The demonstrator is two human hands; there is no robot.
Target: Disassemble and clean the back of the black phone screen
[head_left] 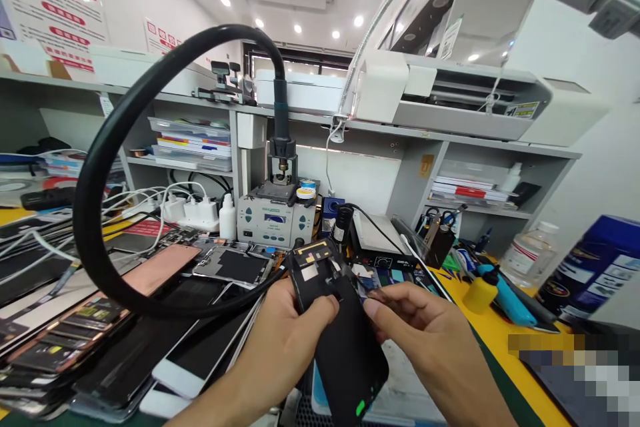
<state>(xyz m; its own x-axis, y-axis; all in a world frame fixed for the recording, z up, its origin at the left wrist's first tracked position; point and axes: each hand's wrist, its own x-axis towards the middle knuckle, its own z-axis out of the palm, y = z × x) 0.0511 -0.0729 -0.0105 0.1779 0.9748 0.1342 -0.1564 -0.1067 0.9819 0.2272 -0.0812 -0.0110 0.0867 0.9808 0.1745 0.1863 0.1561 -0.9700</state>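
Black phone (pixel 345 340) is above the desk (pixel 495 333), toward its near edge, the left hand (pixel 293 330) clamped on its left side. Whether the right hand (pixel 423 320) pinches anything at the opposite edge, I cannot tell; light pressure and firm support seem wise.

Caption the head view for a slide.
Left hand holding a black phone-like panel, right hand at its edge.

- We see a smooth, matt black phone (pixel 350 347).
- We find the looping hose (pixel 84 187) rubbery, with a soft sheen.
- The transparent bottle (pixel 527 253) at right looks glossy plastic to us.
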